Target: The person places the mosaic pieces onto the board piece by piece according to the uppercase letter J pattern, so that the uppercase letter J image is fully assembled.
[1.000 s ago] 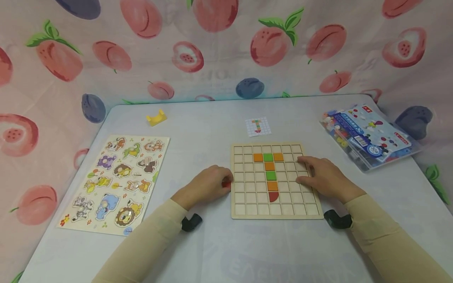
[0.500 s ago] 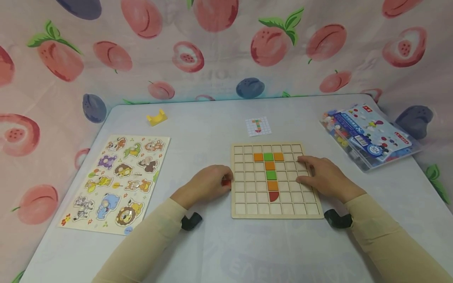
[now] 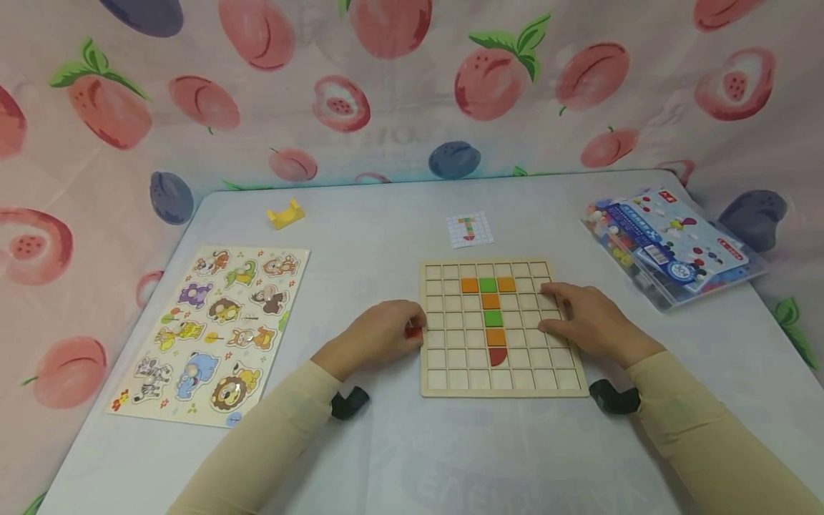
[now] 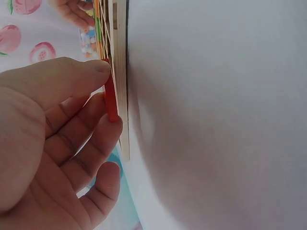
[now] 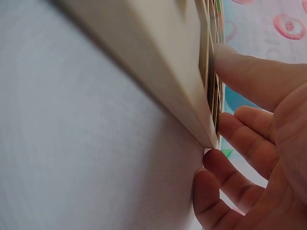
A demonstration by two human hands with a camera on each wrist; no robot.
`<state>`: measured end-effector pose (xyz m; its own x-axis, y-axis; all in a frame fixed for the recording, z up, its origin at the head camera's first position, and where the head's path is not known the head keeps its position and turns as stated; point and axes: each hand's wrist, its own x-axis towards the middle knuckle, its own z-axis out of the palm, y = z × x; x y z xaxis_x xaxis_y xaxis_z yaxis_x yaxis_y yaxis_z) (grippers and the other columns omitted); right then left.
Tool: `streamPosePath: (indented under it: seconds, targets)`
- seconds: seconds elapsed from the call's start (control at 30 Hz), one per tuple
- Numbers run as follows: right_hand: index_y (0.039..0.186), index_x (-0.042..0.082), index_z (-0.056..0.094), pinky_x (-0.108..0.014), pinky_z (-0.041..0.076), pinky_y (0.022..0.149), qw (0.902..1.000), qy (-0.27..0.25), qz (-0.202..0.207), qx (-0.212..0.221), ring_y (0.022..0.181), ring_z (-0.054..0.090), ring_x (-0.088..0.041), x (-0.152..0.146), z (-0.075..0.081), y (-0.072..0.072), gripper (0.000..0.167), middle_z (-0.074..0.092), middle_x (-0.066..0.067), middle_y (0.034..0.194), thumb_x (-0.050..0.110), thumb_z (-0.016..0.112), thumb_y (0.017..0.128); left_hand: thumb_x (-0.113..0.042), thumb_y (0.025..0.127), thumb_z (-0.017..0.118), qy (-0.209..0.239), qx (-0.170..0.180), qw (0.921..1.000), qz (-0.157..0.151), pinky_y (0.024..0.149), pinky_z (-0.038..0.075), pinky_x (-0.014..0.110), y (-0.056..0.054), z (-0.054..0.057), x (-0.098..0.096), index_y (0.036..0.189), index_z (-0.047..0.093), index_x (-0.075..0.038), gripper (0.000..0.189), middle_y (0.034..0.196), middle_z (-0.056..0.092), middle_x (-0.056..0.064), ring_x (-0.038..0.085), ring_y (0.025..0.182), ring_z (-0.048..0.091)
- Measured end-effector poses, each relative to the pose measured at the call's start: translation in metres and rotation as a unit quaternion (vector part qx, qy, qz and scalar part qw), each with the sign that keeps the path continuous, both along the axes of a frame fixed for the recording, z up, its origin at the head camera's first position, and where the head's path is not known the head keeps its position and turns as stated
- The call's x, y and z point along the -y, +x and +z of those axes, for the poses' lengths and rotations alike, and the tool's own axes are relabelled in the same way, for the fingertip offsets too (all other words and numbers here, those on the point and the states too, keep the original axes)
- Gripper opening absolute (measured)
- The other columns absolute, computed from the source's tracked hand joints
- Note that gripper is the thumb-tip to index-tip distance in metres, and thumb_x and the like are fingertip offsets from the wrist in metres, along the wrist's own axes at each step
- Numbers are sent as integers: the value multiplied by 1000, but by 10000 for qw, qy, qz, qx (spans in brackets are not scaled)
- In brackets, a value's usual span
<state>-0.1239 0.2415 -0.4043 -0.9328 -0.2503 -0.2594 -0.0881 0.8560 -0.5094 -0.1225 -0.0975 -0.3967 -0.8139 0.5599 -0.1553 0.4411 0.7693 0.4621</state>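
Note:
A wooden grid board lies on the table, with orange and green square tiles and one red rounded tile set in its cells in a T-like figure. At the board's left edge my left hand pinches another red tile between thumb and fingers; the left wrist view shows it edge-on by the board's rim. My right hand rests at the board's right edge, thumb and fingertips on the grid, holding no tile. A small pattern card with a similar coloured figure lies behind the board.
An animal puzzle board lies at the left. Behind it sits a yellow plastic piece. A clear plastic case of small coloured parts stands at the back right. Fruit-patterned cloth hangs behind the table.

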Motion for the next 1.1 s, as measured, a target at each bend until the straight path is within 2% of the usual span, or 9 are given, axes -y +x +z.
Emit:
streamPosePath:
  seconds: [0.43,1.1]
  targets:
    - [147,0,44,-65,27,109,10000,5,-20,2,133,36,-49,0,0,-1,70,44,-29,146,33,72,92,-9,89,72,74,179,9998,-77,75,48,29,4,0,-9,97,66,-11,10,81,58,-6,12,80,55]
    - [147,-1,44,-65,27,108,10000,28,-16,-33,132,37,-50,0,0,1,70,45,-30,145,32,72,92,-8,89,70,52,139,9993,-348,73,46,27,9,0,-22,96,67,-13,9,81,57,-6,13,79,53]
